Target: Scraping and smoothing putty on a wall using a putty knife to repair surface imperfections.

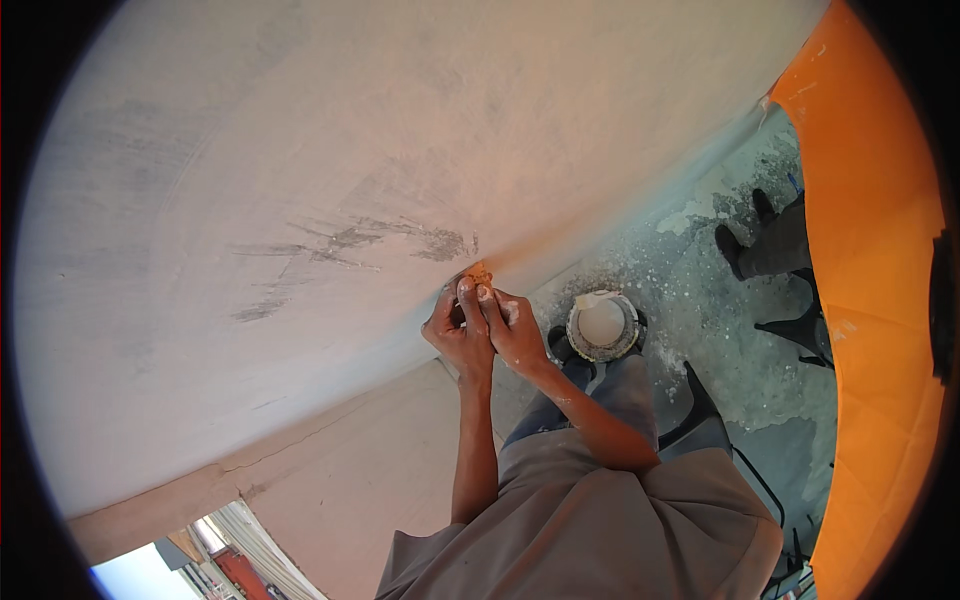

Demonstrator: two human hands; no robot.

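Both my hands are together in front of the pale wall (330,140), close to its surface. The fingers of my left hand (462,335) are bent and pinched against those of my right hand (515,330). Between the fingertips is a small orange piece (479,272), flat and rough-edged; its exact kind is unclear. White smears mark my fingers. Just beyond my fingertips, a dark scuffed patch (440,243) runs leftward over the wall in streaks.
Below my hands, a bucket (602,340) with whitish contents stands on the paint-spattered floor (690,290), by my feet. An orange sheet (880,300) hangs along the right. Another person's dark-shod feet (732,248) and a black chair (695,410) are nearby.
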